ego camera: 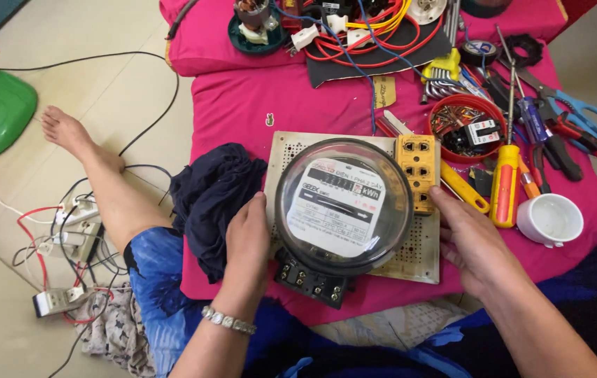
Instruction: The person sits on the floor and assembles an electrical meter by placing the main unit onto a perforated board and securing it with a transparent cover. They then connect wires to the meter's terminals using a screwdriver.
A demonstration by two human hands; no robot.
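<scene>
round glass-domed electricity meter (342,206) at frame centre, pressed between left hand's (246,241) flat fingers and the spread right hand (470,241), could slide off its perforated cream board (421,255), since neither hand truly clasps it.

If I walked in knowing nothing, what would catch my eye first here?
First, the round glass-domed electricity meter on a pale perforated board in the middle, with the left hand and right hand resting at its two sides. Next, the bright pink cloth beneath it. At upper right lies a jumble of tools: a yellow-handled screwdriver, blue-handled scissors and a red bowl of small parts.
</scene>
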